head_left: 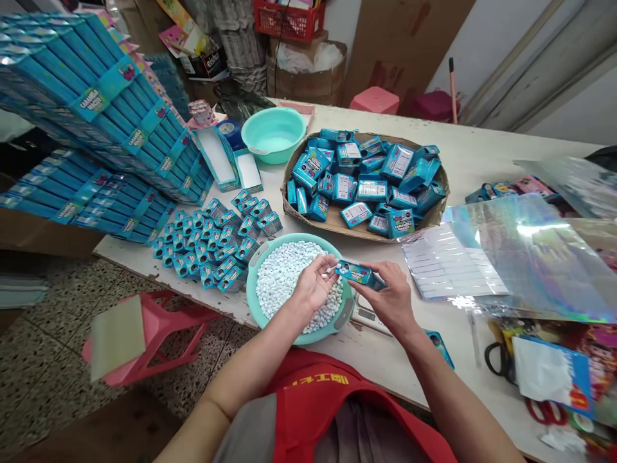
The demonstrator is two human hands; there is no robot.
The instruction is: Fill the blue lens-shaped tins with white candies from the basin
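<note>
Blue box (353, 272) in right grip (393, 297), left grip (315, 284) over white candies (282, 278)

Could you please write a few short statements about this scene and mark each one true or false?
1. The right hand holds a box. True.
2. The left hand lies flat on the table. False: it is palm-up above the candies.
3. The candies are in a mint bowl. True.
4. The cardboard tray holds scissors. False: it holds blue boxes.
5. A second bowl stands beyond the candies. True.
</note>
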